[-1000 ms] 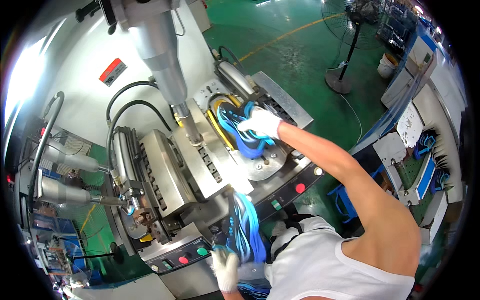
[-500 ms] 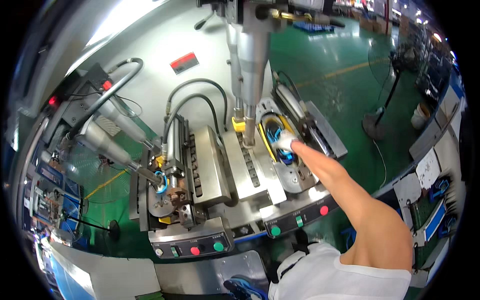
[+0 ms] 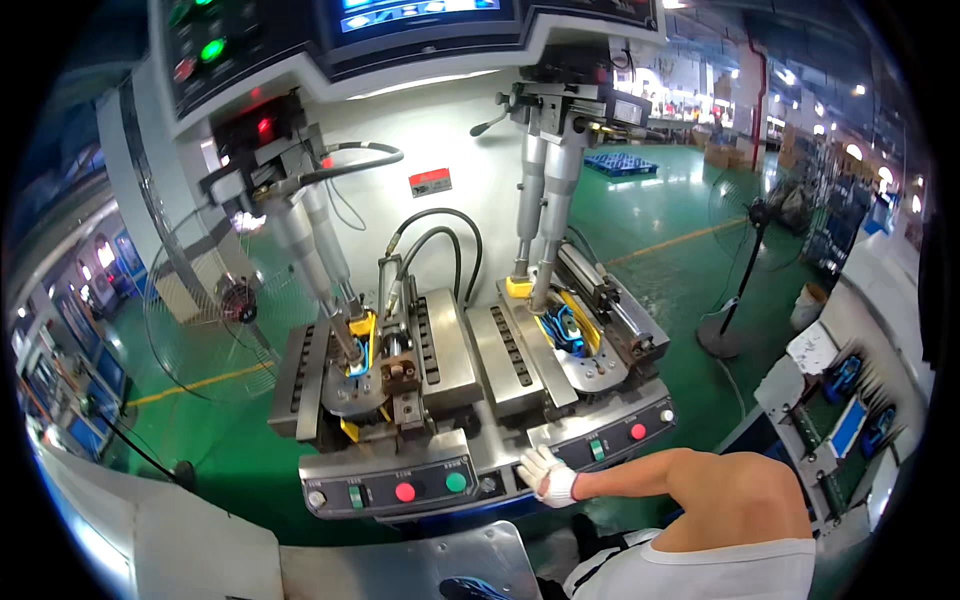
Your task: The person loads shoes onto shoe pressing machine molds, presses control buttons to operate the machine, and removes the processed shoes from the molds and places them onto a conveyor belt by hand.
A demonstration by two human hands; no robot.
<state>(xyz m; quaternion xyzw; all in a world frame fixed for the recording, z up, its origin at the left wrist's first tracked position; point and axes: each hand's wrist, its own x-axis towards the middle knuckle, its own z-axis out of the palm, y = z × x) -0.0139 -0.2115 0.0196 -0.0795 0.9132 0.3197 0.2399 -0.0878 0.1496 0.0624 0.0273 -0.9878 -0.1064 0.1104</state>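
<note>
My right hand point(image 3: 547, 475), in a white knit glove, lies over the left part of the right-hand button panel point(image 3: 640, 420). Its fingers are stretched out and somewhat apart, with nothing seen in them. Whatever is under the palm is hidden. Behind the panel, a dark shoe with blue laces point(image 3: 566, 332) sits in the right station of a two-station press machine, between yellow side plates point(image 3: 583, 315). A metal press rod point(image 3: 543, 285) stands beside it. The left station holds another piece with a blue edge point(image 3: 360, 362), partly covered by a rod. My left hand is out of the picture.
The left button panel point(image 3: 430, 484) has red and green buttons. Above hangs a lit screen point(image 3: 415, 12). A metal tray point(image 3: 400, 565) in front carries a dark blue shoe point(image 3: 470, 588). Fans point(image 3: 240, 300) stand on both sides, and a rack with shoes point(image 3: 845, 410) is at the right.
My right hand has left the shoe in the right station and come toward me onto the button panel. The view has tilted up, bringing in the screen.
</note>
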